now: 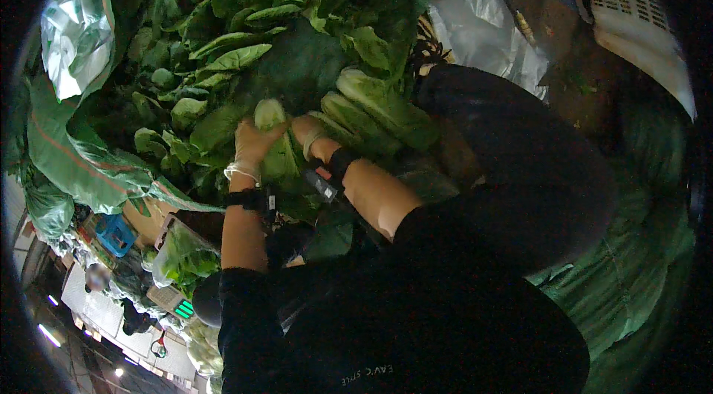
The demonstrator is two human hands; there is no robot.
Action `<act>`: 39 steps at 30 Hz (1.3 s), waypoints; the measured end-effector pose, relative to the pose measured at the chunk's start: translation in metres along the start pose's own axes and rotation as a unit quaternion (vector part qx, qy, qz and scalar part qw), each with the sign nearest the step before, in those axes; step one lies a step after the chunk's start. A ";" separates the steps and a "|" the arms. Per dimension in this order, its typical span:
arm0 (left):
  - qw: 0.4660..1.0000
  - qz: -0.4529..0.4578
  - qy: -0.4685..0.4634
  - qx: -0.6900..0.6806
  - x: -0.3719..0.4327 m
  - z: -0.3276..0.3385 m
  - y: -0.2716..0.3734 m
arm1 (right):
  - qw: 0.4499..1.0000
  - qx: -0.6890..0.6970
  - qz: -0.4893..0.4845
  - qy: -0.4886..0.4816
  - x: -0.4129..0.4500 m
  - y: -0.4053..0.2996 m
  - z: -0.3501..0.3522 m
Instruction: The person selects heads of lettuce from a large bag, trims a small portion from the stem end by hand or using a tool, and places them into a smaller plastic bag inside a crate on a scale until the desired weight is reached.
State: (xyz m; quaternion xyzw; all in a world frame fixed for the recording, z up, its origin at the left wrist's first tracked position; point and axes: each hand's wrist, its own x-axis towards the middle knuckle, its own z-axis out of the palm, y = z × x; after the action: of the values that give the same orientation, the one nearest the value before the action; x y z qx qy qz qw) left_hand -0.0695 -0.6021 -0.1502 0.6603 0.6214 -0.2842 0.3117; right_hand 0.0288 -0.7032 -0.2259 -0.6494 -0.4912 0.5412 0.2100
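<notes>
My left hand (pixel 252 143) wears a thin pale glove and grips a head of leafy greens (pixel 269 114) near its pale cut base. The leaves of that head hang down toward my body. Close beside it, my gloved right hand (pixel 306 132) is bent inward, its fingertips at the same head. Its fingers are partly hidden, so I cannot tell whether they grip it. Just right of that hand, several similar heads (pixel 379 107) lie side by side, bases pointing up and left. A large heap of loose leafy greens (pixel 234 21) fills the space beyond my hands.
A green woven sheet (pixel 72 143) edges the heap on the left. At upper right are a clear plastic bag (pixel 479 21) and a pale slotted crate (pixel 635 21). Lower left are a blue plastic basket (pixel 115 235), a scale with a lit display (pixel 172 302) and a person (pixel 133 316).
</notes>
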 end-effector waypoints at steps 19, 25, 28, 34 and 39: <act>0.710 0.179 -0.025 -0.680 -0.109 0.005 0.063 | 0.956 0.228 -0.134 -0.130 -0.054 -0.084 -0.177; 0.478 0.138 -0.055 -0.866 -0.123 0.112 0.154 | 0.972 -0.131 0.058 -0.188 -0.063 -0.013 -0.228; 0.538 0.090 -0.093 -0.833 -0.110 0.112 0.136 | 0.979 -0.054 0.083 -0.177 -0.063 -0.003 -0.201; 0.648 0.057 -0.031 -0.759 -0.048 0.175 0.103 | 0.962 -0.262 0.071 -0.006 -0.051 0.023 -0.143; 0.815 0.030 0.039 -0.578 -0.076 0.125 0.108 | 0.985 0.015 0.094 -0.146 -0.028 0.058 -0.161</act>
State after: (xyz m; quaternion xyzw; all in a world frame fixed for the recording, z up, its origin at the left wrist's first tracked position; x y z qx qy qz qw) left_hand 0.0352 -0.7498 -0.1662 0.3873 0.6630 0.1623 0.6197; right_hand 0.2012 -0.7107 -0.2060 -0.6030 -0.4452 0.6552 0.0943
